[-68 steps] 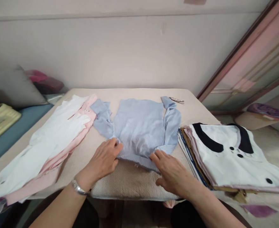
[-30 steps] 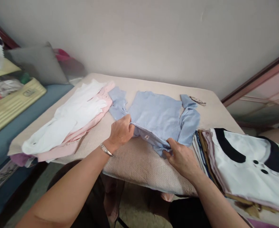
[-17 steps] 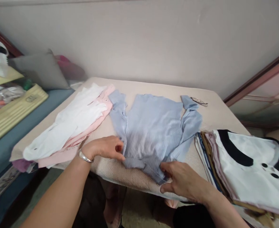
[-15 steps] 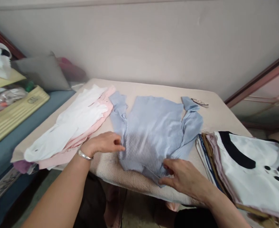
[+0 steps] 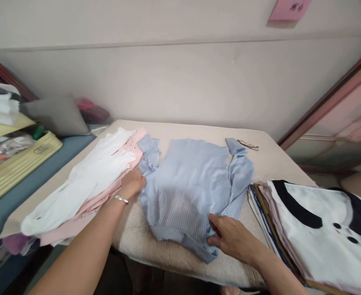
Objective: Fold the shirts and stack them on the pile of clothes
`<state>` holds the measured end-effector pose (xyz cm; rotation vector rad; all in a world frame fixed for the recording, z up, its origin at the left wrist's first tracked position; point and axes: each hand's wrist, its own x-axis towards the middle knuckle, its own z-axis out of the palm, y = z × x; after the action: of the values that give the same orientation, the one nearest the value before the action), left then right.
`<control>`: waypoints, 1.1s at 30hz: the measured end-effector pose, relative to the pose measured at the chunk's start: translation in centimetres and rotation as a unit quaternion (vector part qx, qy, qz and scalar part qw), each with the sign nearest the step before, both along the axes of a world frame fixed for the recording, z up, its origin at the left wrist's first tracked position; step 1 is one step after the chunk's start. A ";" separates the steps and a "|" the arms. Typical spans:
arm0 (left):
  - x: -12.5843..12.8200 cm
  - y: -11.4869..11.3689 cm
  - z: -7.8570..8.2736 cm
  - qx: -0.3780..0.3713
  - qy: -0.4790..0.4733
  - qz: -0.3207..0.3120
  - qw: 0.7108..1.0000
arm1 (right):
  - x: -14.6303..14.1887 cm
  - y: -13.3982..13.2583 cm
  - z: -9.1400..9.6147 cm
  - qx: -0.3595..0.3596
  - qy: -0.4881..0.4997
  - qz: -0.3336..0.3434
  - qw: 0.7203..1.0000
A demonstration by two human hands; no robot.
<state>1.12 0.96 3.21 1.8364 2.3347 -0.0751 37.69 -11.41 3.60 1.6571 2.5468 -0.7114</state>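
A light blue long-sleeved ribbed shirt [image 5: 189, 184] lies spread out on the padded surface, its right sleeve folded up along its side. At its left edge, below the bunched left sleeve, my left hand [image 5: 133, 182] is closed on the fabric; the fingertips are partly hidden. My right hand [image 5: 229, 237] has thumb and fingers curled round the cloth near the shirt's lower right corner. A silver bracelet [image 5: 120, 199] circles my left wrist.
White and pink garments [image 5: 85, 180] lie layered to the left. A stack of folded clothes [image 5: 318, 233], topped by a white and black one, sits at right. Glasses [image 5: 248, 144] rest near the right cuff. The wall [image 5: 180, 86] stands behind the padded surface [image 5: 131, 241].
My left hand has moved up and left along the shirt's edge, and the shirt's left side has shifted outward. My right hand remains at the lower right corner. The view has tilted up.
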 end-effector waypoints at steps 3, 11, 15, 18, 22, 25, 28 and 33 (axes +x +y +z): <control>-1.1 -0.4 0.7 0.013 0.029 0.012 0.999 | 0.0 0.1 0.0 -0.001 0.000 -0.008 1.000; 4.9 -0.1 0.3 0.173 0.048 -0.106 0.978 | -0.5 0.2 -0.3 -0.001 -0.032 -0.024 0.999; 10.1 5.6 0.2 0.154 -0.036 -0.182 0.971 | -1.0 0.3 -0.9 -0.013 -0.056 -0.042 0.997; 11.9 11.7 -0.2 0.153 -0.037 -0.088 0.984 | -1.2 0.8 -1.4 -0.030 -0.069 -0.059 0.995; 12.1 17.5 -1.8 0.135 -0.034 -0.036 0.990 | -1.1 1.9 -2.8 -0.037 -0.125 -0.025 0.991; 11.5 19.2 -3.4 0.130 -0.036 -0.042 0.990 | -0.8 2.5 -4.2 -0.013 -0.159 0.009 0.987; 10.4 19.7 -4.4 0.131 -0.027 -0.011 0.991 | -0.6 2.7 -5.4 -0.002 -0.167 0.026 0.986; 9.7 20.1 -4.0 0.155 -0.006 0.010 0.988 | -0.5 2.7 -6.5 0.002 -0.170 0.032 0.985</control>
<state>10.84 21.05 -0.79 1.9353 2.4704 0.3179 37.19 -8.74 -2.87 1.5333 2.3475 -0.3772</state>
